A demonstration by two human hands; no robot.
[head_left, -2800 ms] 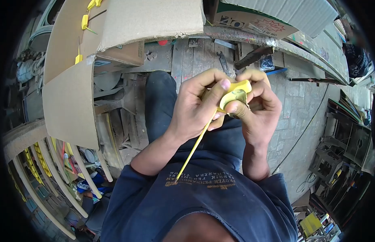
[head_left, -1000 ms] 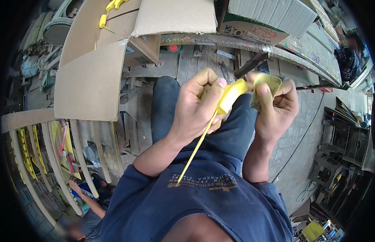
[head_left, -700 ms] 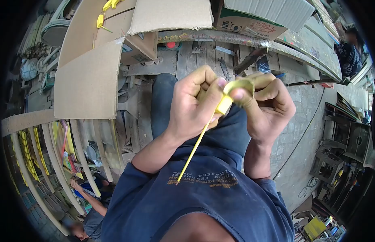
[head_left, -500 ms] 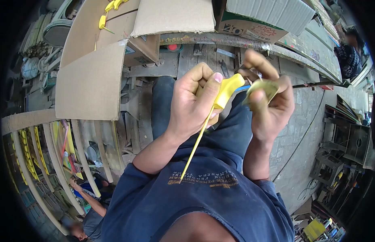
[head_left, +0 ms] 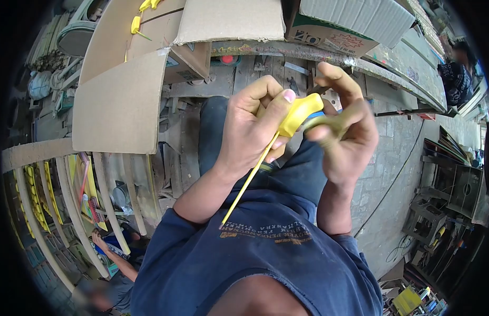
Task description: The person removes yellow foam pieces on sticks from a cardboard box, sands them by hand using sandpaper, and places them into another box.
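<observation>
A yellow curved piece (head_left: 300, 114) is pinched between the thumb and fingers of my left hand (head_left: 253, 126), above my lap. From its lower end a thin yellow stick (head_left: 248, 181) slants down toward my shirt. Just right of the piece, my right hand (head_left: 350, 131) has its thumb pressed on a yellowish-green folded pad (head_left: 328, 125), blurred by motion. The index finger of that hand is raised and bent. Whether the pad touches the yellow piece is hard to tell.
An open cardboard box (head_left: 118, 105) at the upper left holds more yellow pieces on sticks. Another carton (head_left: 328, 39) sits on the bench (head_left: 407, 68). Wooden slats (head_left: 86, 210) stand at the left. One person is at the lower left, another at the upper right.
The pad in my right hand came off the yellow piece, touched it again, then parted; now it is close beside it. My left hand has kept its hold. A person has appeared at the lower left.
</observation>
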